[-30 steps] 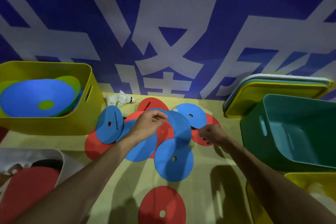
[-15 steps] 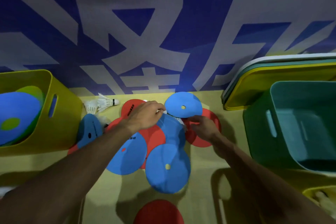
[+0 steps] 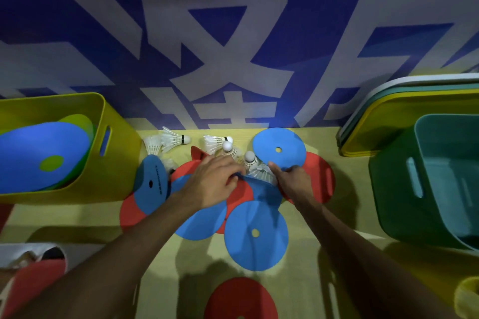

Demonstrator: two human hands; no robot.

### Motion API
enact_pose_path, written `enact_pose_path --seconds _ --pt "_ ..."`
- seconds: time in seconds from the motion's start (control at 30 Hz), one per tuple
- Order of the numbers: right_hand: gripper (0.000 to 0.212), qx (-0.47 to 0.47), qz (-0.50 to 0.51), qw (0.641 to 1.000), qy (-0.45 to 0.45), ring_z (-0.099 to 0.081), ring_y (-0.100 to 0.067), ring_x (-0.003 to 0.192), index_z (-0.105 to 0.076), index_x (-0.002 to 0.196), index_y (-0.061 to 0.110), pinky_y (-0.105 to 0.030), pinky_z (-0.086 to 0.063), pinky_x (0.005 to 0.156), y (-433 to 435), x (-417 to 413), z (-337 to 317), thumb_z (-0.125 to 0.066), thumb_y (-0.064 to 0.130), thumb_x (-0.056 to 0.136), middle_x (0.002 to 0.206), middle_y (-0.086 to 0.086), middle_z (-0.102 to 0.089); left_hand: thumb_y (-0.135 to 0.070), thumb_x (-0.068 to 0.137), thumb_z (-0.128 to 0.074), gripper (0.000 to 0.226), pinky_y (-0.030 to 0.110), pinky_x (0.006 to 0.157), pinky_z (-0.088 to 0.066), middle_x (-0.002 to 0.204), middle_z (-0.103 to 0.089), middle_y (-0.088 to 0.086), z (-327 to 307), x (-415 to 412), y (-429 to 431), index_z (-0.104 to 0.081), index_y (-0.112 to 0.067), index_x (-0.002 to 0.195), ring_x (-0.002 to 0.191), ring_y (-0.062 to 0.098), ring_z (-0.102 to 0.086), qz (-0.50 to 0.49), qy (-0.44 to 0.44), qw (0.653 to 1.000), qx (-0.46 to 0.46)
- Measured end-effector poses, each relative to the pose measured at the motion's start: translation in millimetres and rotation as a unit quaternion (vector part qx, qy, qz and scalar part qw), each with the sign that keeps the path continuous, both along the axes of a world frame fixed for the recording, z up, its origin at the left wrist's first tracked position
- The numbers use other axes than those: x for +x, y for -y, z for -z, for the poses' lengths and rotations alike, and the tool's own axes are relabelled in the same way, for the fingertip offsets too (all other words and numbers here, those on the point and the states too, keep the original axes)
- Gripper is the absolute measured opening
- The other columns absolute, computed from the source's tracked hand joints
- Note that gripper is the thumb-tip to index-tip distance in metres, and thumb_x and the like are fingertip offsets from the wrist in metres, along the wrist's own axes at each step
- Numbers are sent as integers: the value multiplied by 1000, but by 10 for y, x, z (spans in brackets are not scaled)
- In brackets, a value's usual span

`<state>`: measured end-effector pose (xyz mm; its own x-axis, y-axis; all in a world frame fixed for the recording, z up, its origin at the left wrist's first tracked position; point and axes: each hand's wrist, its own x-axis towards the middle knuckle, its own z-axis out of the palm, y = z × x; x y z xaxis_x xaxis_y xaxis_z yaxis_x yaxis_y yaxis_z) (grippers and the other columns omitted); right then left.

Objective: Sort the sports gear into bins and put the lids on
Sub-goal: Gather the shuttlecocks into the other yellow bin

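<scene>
Both hands are down in the heap of flat discs at the middle of the tabletop [image 3: 77, 215]. The left hand [image 3: 215, 185] lies with its fingers curled over the spot where a red disc and a blue disc overlap. Whether they have hold of anything, I cannot tell.

The right hand [image 3: 294, 180] has one digit stretched against the feathers of the nearest shuttlecock [image 3: 251, 160] and the rest bent at the edge of the far blue disc [image 3: 278, 149] – an actual grip is not visible.

More shuttlecocks [image 3: 172, 140] lie loose by the wall behind the heap. The yellow bin [image 3: 103, 111] on the left holds blue and green discs. The teal bin [image 3: 388, 189] is on the right, with the stacked lids [image 3: 388, 101] leaning behind it.
</scene>
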<state>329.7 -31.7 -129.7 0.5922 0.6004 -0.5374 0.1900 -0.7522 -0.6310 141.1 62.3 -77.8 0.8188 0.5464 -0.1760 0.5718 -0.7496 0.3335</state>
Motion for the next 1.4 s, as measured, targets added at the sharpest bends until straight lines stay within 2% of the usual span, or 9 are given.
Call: enact_pose_path --seconds 0.17,0.53,0.63,0.73,0.83,0.9,1.0,1.17,1.4 --pt "19 75 72 987 -123 -62 -16 85 -65 81 15 -31 -50 74 -126 -138 -41 -79 27 75 85 1 -66 -25 96 -43 27 29 99 -27 114 -58 -11 -51 -61 43 -60 -29 118 113 9 -48 -13 5 1000 -21" --pt "29 20 80 991 -103 -48 -19 43 -49 56 11 -20 -36 39 -21 105 -160 -65 -4 74 52 -6 -52 -29 96 -48 23 33 81 -45 109 -59 -2 -32 498 -178 -62 -20 111 103 20 -57 -129 -13 991 -36" --pt "19 27 63 993 -95 -59 -24 60 -61 72 0 -26 -45 49 -15 225 -115 -72 15 76 64 -12 -60 -34 92 -57 32 37 89 -47 121 -58 1 10 660 -285 -60 -21 121 112 24 -56 -134 -73 988 -39" --pt "53 -25 31 993 -113 -68 -32 82 -67 92 4 -42 -58 76 -47 255 97 -72 51 67 88 -17 -69 -41 85 -66 43 37 89 -47 123 -61 7 40 812 -342 -59 -20 123 114 28 -56 -136 -141 980 -36" --pt "89 -58 18 985 -163 -68 -34 88 -64 99 3 -47 -58 78 -96 246 373 -69 73 45 99 -19 -69 -40 81 -71 43 37 85 -48 117 -62 9 84 900 -362 -63 -16 116 110 30 -57 -144 -172 974 -40" --pt "75 -67 36 978 -195 -67 -28 78 -62 93 2 -37 -59 70 -130 126 109 -73 66 56 89 -15 -66 -34 83 -69 37 37 83 -49 114 -63 10 115 903 -368 -63 -14 112 105 30 -58 -149 -169 974 -29" --pt "45 -97 51 964 -240 -47 -18 50 -48 65 9 -22 -41 44 -195 60 -1 -71 44 80 60 -8 -48 -27 86 -62 29 37 80 -49 111 -65 12 136 850 -336 -65 -11 110 103 31 -59 -154 -135 979 -10" --pt "35 -77 101 945 -302 -40 -18 48 -44 57 13 -24 -36 49 -169 84 -41 -67 24 80 49 -5 -43 -24 85 -59 27 35 82 -41 102 -68 7 22 699 -256 -68 -17 109 100 28 -57 -153 -6 987 39" --pt "22 11 163 956 -245 -56 -25 68 -59 81 5 -26 -44 58 -2 260 -291 -70 25 81 74 -11 -57 -17 78 -68 20 29 80 -50 96 -70 -2 -265 491 -137 -71 -17 98 91 17 -63 -261 187 944 -74"
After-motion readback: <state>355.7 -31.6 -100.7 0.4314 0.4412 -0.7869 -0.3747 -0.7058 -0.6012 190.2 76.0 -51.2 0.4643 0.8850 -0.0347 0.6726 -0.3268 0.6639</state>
